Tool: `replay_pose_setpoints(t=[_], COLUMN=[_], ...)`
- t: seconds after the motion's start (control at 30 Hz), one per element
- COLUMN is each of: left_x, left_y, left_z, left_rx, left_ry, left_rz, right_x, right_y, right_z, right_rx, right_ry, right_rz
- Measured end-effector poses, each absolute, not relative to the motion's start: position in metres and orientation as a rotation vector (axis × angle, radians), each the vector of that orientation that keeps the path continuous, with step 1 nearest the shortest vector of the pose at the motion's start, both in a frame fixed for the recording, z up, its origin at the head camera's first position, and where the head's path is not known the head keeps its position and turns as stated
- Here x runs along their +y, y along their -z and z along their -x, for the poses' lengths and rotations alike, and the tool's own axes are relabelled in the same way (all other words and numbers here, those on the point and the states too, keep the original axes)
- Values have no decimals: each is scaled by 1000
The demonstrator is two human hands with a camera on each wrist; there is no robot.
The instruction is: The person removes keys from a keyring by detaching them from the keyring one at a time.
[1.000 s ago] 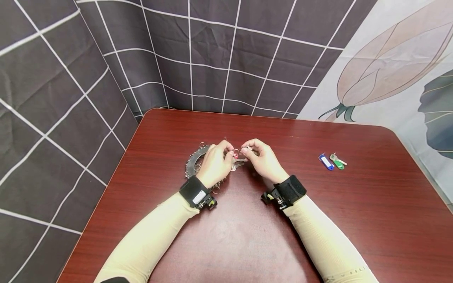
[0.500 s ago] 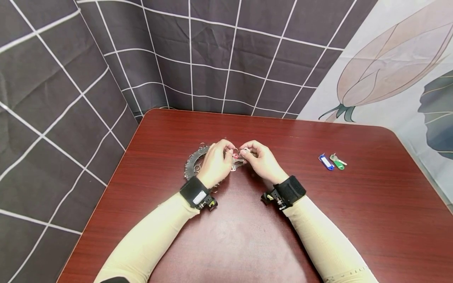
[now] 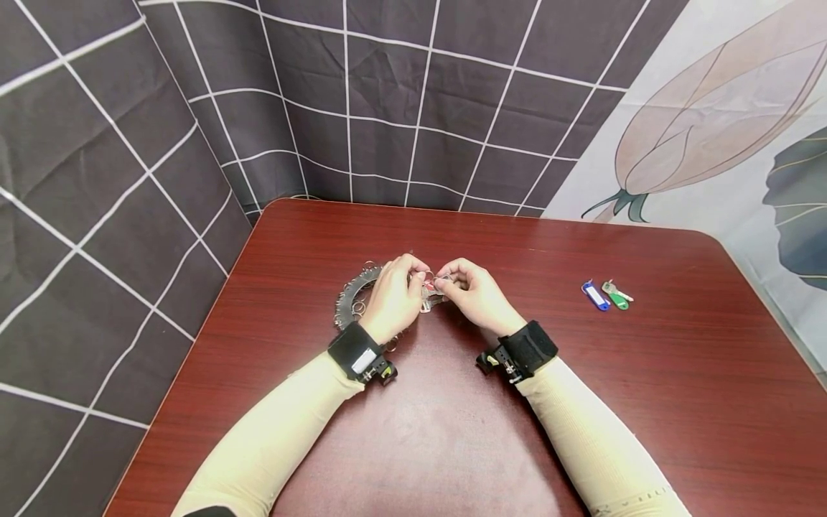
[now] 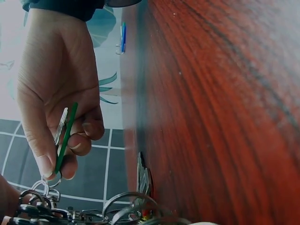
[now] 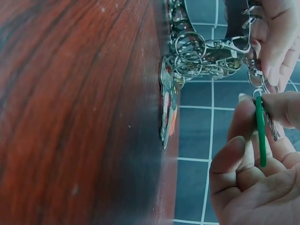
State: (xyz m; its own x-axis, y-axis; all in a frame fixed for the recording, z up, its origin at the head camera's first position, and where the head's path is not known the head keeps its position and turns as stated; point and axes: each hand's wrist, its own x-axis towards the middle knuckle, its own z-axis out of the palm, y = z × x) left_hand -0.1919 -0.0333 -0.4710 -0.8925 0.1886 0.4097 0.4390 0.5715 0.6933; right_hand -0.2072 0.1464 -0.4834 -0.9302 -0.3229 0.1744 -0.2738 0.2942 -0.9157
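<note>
The right hand (image 3: 474, 296) has its fingers curled, thumb and forefinger pinching a flat green key tag (image 5: 260, 131) with a small silver key (image 4: 61, 124) lying against it; the tag's little split ring sits right at the cluster of rings held by the other hand. The left hand (image 3: 394, 298) is also curled, its fingertips (image 5: 276, 61) gripping the edge of a large key organiser ring (image 3: 352, 294) (a dark band hung all round with small steel split rings and clasps). The two hands meet fingertip to fingertip over the middle of the table (image 3: 678, 402), the big ring lying partly under the left hand and reaching out to its left.

Compared with a second ago, the right hand has moved slightly left and closer to the left hand; the gap between the fingertips has closed. The big ring and everything else lie where they were.

The rings and clasps are bright, thin wire metal, tangled and overlapping; a few keys with a red tag (image 5: 168, 108) rest flat on the tabletop beneath them. The table is glossy reddish-brown wood grain with rounded corners. Well apart to the right lie a blue key tag (image 3: 595, 295) and another green tag (image 3: 617, 296), just beside each other. Both wrists wear black straps, and the sleeves are pale cream.
</note>
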Motion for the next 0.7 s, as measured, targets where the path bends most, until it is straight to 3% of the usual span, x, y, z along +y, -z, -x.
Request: replay_pose_setpoints(t=[0.27, 0.5, 0.7], left_x=[-34, -34, -35], left_y=[473, 472, 472], left_z=[193, 191, 190], left_rx=[-2580, -2644, -2667], left_ry=[1175, 1126, 1128], left_rz=[555, 564, 560], right_x=[147, 140, 141], right_y=[479, 452, 461], right_z=[206, 189, 193], right_rx=[2565, 2567, 2589], right_ry=[1759, 1756, 1736], right_rz=[580, 612, 618])
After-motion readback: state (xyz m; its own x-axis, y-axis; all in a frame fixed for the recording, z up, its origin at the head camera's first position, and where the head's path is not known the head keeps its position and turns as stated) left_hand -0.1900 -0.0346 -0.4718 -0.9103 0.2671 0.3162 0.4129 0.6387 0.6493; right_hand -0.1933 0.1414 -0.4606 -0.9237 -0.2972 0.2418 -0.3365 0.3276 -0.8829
